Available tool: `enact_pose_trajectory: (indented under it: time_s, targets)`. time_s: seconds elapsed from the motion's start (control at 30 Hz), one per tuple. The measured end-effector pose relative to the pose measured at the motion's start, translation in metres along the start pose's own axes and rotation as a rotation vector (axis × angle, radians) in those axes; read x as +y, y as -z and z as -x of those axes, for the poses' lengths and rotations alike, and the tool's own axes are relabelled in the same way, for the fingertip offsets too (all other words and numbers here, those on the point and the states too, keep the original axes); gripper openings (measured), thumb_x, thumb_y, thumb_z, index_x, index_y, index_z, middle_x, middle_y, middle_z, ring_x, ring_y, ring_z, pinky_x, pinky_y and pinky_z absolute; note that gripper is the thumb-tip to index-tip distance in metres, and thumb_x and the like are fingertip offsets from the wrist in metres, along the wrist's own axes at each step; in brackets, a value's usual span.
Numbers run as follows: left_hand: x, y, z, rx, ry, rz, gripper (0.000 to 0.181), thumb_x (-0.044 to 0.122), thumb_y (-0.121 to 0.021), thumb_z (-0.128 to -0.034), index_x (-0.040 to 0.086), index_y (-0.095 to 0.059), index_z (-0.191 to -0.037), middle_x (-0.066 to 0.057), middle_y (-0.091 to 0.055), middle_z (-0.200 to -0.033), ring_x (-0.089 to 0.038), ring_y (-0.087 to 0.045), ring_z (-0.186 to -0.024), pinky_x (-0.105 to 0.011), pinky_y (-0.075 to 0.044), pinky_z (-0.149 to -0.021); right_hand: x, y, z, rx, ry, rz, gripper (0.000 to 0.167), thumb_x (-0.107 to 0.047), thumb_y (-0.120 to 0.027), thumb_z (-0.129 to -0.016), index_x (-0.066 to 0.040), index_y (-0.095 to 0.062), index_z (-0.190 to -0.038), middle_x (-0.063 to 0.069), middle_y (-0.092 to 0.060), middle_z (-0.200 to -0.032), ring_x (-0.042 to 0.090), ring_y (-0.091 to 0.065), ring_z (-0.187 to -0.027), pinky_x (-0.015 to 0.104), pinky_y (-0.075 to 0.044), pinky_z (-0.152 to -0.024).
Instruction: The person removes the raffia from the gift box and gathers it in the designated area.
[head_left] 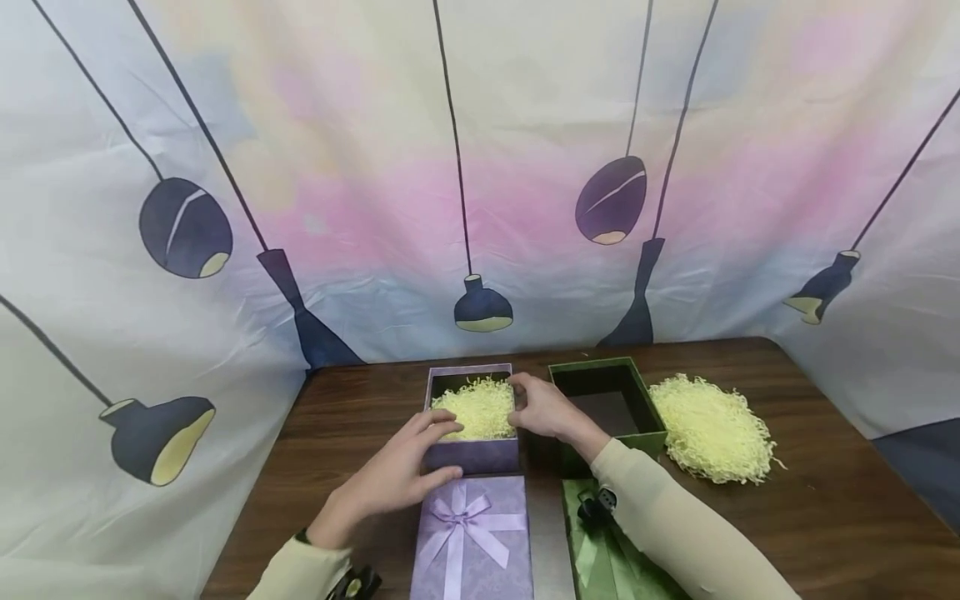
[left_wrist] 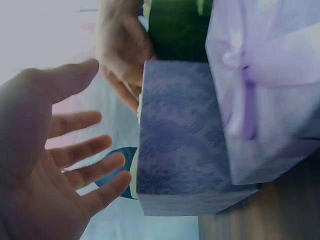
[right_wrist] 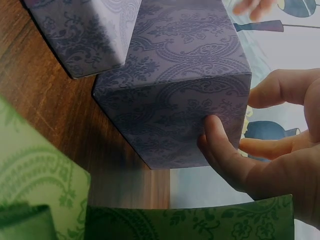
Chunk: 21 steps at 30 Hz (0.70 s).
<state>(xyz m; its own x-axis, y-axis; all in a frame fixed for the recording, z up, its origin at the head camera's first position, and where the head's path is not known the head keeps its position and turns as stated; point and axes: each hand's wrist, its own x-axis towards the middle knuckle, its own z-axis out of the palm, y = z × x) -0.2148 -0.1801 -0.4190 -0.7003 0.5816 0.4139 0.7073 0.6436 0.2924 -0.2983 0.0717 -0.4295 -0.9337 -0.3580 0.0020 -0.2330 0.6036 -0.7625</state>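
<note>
A purple patterned gift box [head_left: 472, 455] holds pale yellow shredded paper [head_left: 476, 408]. Over its near left rim, my left hand [head_left: 401, 458] is spread, its fingertips by the paper; the left wrist view shows these fingers loosely extended, with nothing in them. At the box's right side, my right hand [head_left: 546, 407] grips the rim. In the right wrist view its fingers [right_wrist: 216, 131] lie against the outer wall while others reach over the edge. The purple lid [head_left: 472, 537], tied with a lilac ribbon bow, lies just in front of the box.
Right of the purple box stands a green box [head_left: 651, 440] without its lid. The green lid [head_left: 611, 554] lies before it, partly under my right forearm. A loose heap of yellow shredded paper [head_left: 712, 429] sits farther right on the dark wooden table [head_left: 847, 517]. A lamp-patterned curtain [head_left: 390, 167] hangs behind.
</note>
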Motion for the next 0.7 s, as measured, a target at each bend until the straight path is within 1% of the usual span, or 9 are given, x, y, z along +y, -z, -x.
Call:
enact_pose_trajectory:
  time_s: [0.07, 0.2, 0.33, 0.43, 0.57, 0.63, 0.7]
  targets:
    - [-0.004, 0.000, -0.010, -0.016, 0.006, 0.021, 0.053, 0.029, -0.077, -0.0832, 0.007, -0.059, -0.128, -0.009, -0.054, -0.132, -0.024, -0.051, -0.125, -0.044, -0.044, -0.102, 0.001, 0.000, 0.001, 0.005, -0.002, 0.004, 0.068, -0.003, -0.068, -0.075, -0.001, -0.047, -0.140, 0.017, -0.058, -0.123, 0.016, -0.061, -0.085, 0.030, -0.046, -0.062]
    - [-0.012, -0.002, -0.027, -0.035, 0.033, 0.023, 0.054, 0.030, -0.075, -0.0844, 0.006, -0.058, -0.130, -0.009, -0.054, -0.132, -0.024, -0.051, -0.124, -0.044, -0.044, -0.103, 0.001, 0.001, 0.001, 0.007, 0.015, 0.001, 0.067, -0.003, -0.068, -0.074, 0.001, -0.048, -0.138, 0.018, -0.059, -0.121, 0.016, -0.062, -0.084, 0.029, -0.047, -0.062]
    - [-0.016, -0.007, -0.043, -0.064, 0.056, 0.026, 0.055, 0.031, -0.074, -0.0853, 0.004, -0.057, -0.131, -0.012, -0.053, -0.133, -0.026, -0.051, -0.124, -0.044, -0.043, -0.104, -0.001, 0.002, 0.000, 0.015, 0.024, 0.015, 0.066, -0.004, -0.068, -0.074, 0.001, -0.049, -0.137, 0.018, -0.060, -0.118, 0.015, -0.062, -0.083, 0.029, -0.048, -0.061]
    - [-0.017, -0.010, -0.053, -0.076, 0.061, 0.021, 0.055, 0.031, -0.073, -0.0854, 0.003, -0.058, -0.130, -0.014, -0.053, -0.133, -0.029, -0.051, -0.124, -0.045, -0.043, -0.103, -0.001, 0.003, -0.002, 0.015, 0.023, 0.026, 0.066, -0.005, -0.068, -0.074, 0.001, -0.049, -0.137, 0.017, -0.060, -0.118, 0.015, -0.062, -0.083, 0.028, -0.048, -0.061]
    - [-0.017, -0.013, -0.065, -0.078, 0.075, 0.007, 0.053, 0.029, -0.073, -0.0856, 0.002, -0.058, -0.130, -0.012, -0.054, -0.131, -0.029, -0.051, -0.122, -0.046, -0.044, -0.102, -0.001, 0.004, -0.003, 0.018, 0.021, 0.026, 0.066, -0.005, -0.068, -0.075, 0.001, -0.049, -0.137, 0.017, -0.060, -0.119, 0.017, -0.063, -0.085, 0.030, -0.049, -0.062]
    - [-0.017, -0.014, -0.069, -0.099, 0.096, 0.017, 0.053, 0.028, -0.072, -0.0865, 0.002, -0.058, -0.131, -0.012, -0.053, -0.131, -0.029, -0.051, -0.122, -0.045, -0.044, -0.101, -0.001, 0.003, -0.002, 0.014, 0.015, 0.029, 0.067, -0.005, -0.069, -0.075, 0.001, -0.048, -0.138, 0.017, -0.060, -0.119, 0.018, -0.063, -0.087, 0.030, -0.049, -0.063]
    - [-0.017, -0.016, -0.073, -0.123, 0.111, 0.029, 0.053, 0.028, -0.071, -0.0876, 0.001, -0.057, -0.131, -0.014, -0.052, -0.132, -0.030, -0.050, -0.123, -0.046, -0.044, -0.100, -0.001, 0.002, -0.002, 0.008, 0.012, 0.033, 0.067, -0.005, -0.069, -0.075, 0.000, -0.048, -0.139, 0.017, -0.059, -0.120, 0.018, -0.063, -0.088, 0.030, -0.049, -0.064]
